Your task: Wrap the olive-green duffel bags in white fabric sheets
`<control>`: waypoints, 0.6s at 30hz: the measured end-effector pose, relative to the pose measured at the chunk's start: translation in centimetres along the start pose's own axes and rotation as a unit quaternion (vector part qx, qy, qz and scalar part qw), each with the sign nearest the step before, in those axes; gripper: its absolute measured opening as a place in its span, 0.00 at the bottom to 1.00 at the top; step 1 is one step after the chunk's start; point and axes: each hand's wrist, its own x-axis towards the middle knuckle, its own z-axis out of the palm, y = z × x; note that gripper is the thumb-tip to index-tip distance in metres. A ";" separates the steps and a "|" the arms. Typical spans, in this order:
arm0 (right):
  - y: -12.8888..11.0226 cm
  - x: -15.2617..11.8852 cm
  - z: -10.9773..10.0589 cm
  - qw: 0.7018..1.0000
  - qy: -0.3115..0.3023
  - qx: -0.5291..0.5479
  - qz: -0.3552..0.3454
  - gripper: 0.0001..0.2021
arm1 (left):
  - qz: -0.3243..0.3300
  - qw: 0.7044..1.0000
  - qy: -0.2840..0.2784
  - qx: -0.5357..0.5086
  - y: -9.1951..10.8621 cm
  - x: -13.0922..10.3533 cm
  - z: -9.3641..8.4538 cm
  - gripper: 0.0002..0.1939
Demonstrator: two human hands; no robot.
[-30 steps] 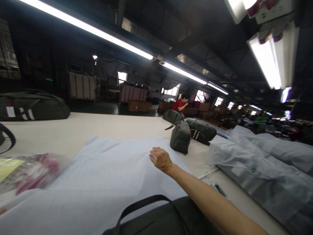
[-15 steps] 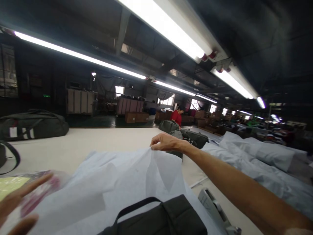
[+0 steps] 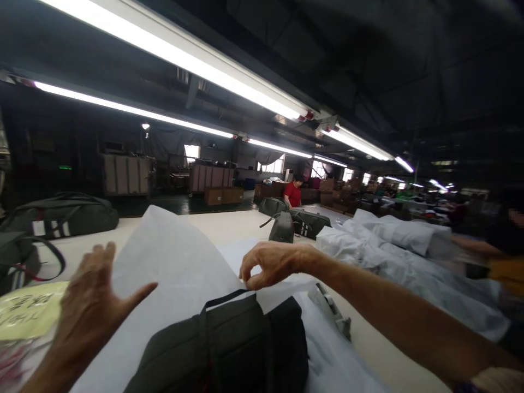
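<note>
Sheeting [image 3: 172, 267], thin, white and paper-like, is seemingly pinched in the grip of the right hand [image 3: 274, 263] beside the dark grey-green fabric bag [image 3: 239, 344] over the pale table [image 3: 227, 219], its arranging apparently underway, steadying by the spread-fingered left hand [image 3: 93, 307] being called for.

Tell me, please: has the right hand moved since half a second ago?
Yes. The right hand has come toward the person, away from the far edge of the table.
</note>
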 end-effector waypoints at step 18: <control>-0.4 -5.5 14.6 0.989 0.105 0.104 -0.011 0.07 | 0.338 0.934 -0.002 -0.115 11.2 -6.2 -7.5 0.31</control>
